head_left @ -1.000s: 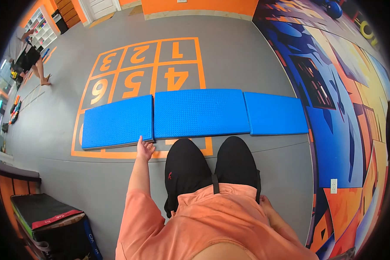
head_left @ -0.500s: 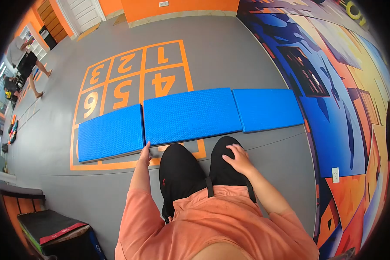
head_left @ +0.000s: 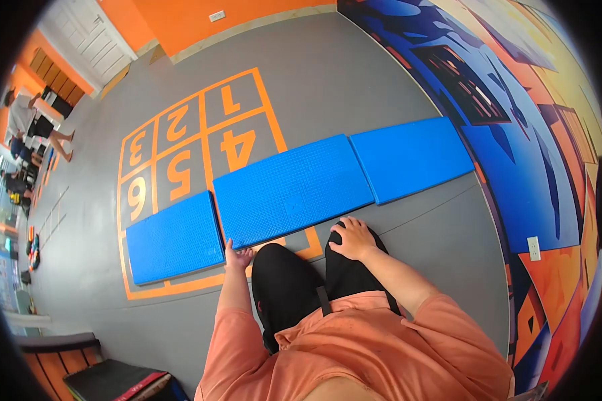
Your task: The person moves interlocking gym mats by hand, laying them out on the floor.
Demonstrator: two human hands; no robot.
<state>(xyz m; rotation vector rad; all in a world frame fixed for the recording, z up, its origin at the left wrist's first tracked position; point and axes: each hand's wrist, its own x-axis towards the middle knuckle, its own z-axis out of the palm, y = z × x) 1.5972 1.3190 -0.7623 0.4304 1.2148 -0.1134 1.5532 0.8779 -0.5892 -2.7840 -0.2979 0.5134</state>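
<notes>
Three blue textured mats lie end to end across the grey floor in front of my knees: a left mat, a longer middle mat and a right mat. My left hand is at the near left corner of the middle mat, beside the gap to the left mat. Its thumb points up at the corner, and the other fingers curl at the near edge, partly hidden. Over my right knee rests my right hand, fingers spread on the black trousers.
An orange number grid is marked on the floor under and beyond the mats. To the right runs a colourful mural wall. A person stands far left. A black padded box sits at lower left.
The view has turned, tilting the mats up to the right. My left hand's fingers have moved in against the middle mat's corner. My right hand has settled flatter on the knee.
</notes>
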